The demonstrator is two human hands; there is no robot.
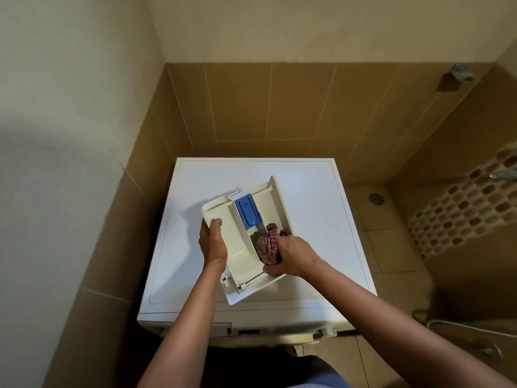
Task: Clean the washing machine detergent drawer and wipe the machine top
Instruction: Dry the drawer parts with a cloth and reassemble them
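Observation:
A cream detergent drawer point(237, 236) with a blue insert point(248, 211) lies pulled out on the white washing machine top point(313, 219). My left hand point(213, 242) grips the drawer's left wall. My right hand point(291, 256) presses a bunched red-and-white cloth point(267, 243) into the drawer's right compartment. The cloth's lower part is hidden under my fingers.
The machine stands in a corner between a plain wall on the left and brown tiled walls behind. The empty drawer slot point(223, 329) shows on the machine's front. To the right lies a tiled floor with a drain point(375, 198), a tap point(503, 175) and a metal rail point(470, 329).

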